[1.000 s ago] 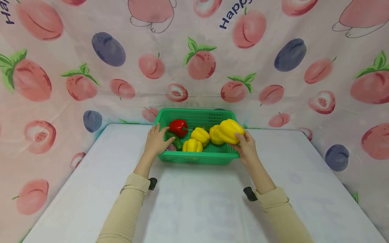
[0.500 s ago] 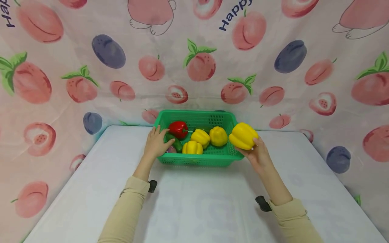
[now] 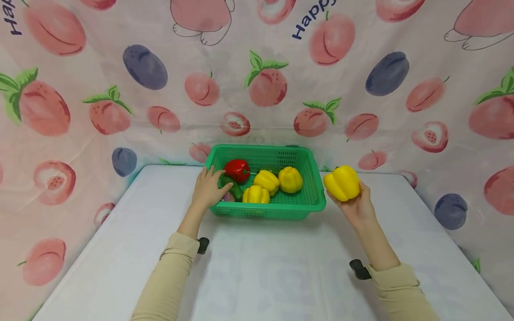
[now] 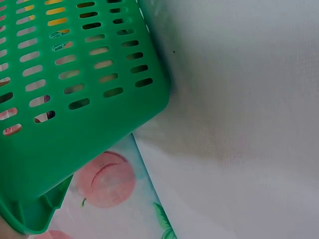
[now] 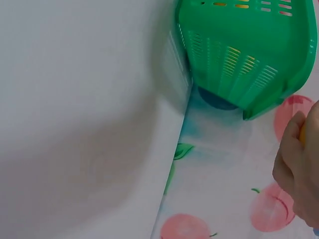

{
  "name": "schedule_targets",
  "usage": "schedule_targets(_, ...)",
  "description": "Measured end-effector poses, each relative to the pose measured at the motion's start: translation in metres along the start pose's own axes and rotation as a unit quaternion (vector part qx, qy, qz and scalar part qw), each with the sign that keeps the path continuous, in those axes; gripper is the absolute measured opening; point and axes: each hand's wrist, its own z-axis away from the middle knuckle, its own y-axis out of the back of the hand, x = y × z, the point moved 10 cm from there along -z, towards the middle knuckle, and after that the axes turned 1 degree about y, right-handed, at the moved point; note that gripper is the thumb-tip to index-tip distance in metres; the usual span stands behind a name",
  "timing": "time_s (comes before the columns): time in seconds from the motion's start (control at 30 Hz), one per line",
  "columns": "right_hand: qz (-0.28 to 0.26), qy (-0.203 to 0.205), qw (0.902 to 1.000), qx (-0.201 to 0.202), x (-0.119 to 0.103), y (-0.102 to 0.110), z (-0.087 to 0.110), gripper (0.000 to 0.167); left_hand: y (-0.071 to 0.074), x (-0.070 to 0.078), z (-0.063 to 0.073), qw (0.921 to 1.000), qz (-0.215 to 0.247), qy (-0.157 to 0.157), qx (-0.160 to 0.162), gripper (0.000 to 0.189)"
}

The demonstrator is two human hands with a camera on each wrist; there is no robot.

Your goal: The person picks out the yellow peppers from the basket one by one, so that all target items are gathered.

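In the head view my right hand (image 3: 357,203) holds a yellow bell pepper (image 3: 342,183) in the air, just beyond the right end of the green basket (image 3: 281,207). The right wrist view shows the back of that hand (image 5: 299,167), with only a sliver of yellow showing past it. My left hand (image 3: 209,187) rests over the basket's left rim, fingers spread and thumb pointing inward. Beneath and beside it lie a red bell pepper (image 3: 237,170), a dark green vegetable (image 3: 236,191) and a partly hidden purple item (image 3: 228,197).
Inside the basket sit three more yellow peppers: one at the front (image 3: 256,195), one in the middle (image 3: 267,182) and one to the right (image 3: 290,179). The basket stands at the far edge of a white table (image 3: 261,267), against a fruit-print cloth (image 3: 281,125).
My right hand has carried the yellow pepper rightward, from above the basket to outside its right end. The left hand has stayed at the left rim.
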Motion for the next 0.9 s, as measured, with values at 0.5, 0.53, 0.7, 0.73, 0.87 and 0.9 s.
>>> schedule_targets(0.5,-0.091,-0.024,0.9878,0.124,-0.012,0.042,0.003,0.033,0.001,0.001,0.0,1.0,-0.007,-0.002,0.001,0.059)
schedule_targets(0.53,-0.094,-0.026,0.9873,0.126,-0.013,0.044,0.003,0.032,0.001,0.001,0.0,1.0,-0.007,-0.002,0.002,0.059)
schedule_targets(0.7,-0.103,-0.025,0.9847,0.138,-0.017,0.055,0.0,0.032,0.001,0.0,0.0,1.0,-0.004,0.001,-0.001,0.059)
schedule_targets(0.73,-0.102,-0.025,0.9846,0.14,-0.017,0.057,0.0,0.033,0.001,0.0,0.0,1.0,-0.003,0.001,-0.001,0.059)
schedule_targets(0.87,-0.078,-0.021,0.9874,0.136,-0.021,0.066,-0.002,0.028,0.001,0.0,0.001,1.0,0.0,0.001,-0.003,0.059)
schedule_targets(0.9,-0.061,-0.018,0.9894,0.131,-0.023,0.067,-0.003,0.025,0.001,0.0,0.001,1.0,0.0,0.001,-0.003,0.059)
